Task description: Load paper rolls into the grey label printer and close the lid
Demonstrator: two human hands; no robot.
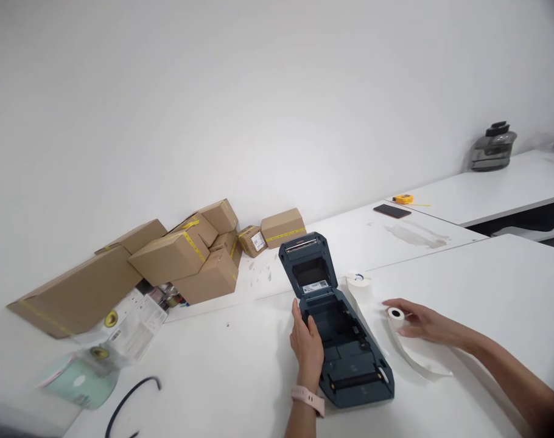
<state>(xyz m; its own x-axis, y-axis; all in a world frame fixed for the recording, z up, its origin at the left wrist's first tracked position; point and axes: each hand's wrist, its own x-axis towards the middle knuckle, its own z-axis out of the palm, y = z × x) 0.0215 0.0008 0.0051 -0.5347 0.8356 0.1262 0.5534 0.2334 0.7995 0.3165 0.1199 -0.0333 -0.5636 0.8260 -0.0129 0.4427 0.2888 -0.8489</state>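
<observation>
A dark label printer (pixel 338 340) lies on the white table with its lid (pixel 307 261) tilted up, showing a bare inner bay and a roller near the front. Against the printer's left side, my left hand (pixel 305 340) grips the edge, a pink band round its wrist. To the right of the printer, my right hand (pixel 420 319) has its fingers round a small white paper roll (pixel 396 315). A loose strip of paper (pixel 418 362) curls from that roll down onto the table. Behind it stands another white roll (pixel 360 286), partly hidden by the printer.
Cardboard boxes (pixel 171 258) are piled at the back left. In front of them lie plastic-wrapped papers (pixel 137 325), a mint-green pouch (pixel 83 380) and a black cable (pixel 126 395). A phone (pixel 392 211), a yellow tape measure (pixel 403 199) and a dark jug (pixel 492 149) are farther right.
</observation>
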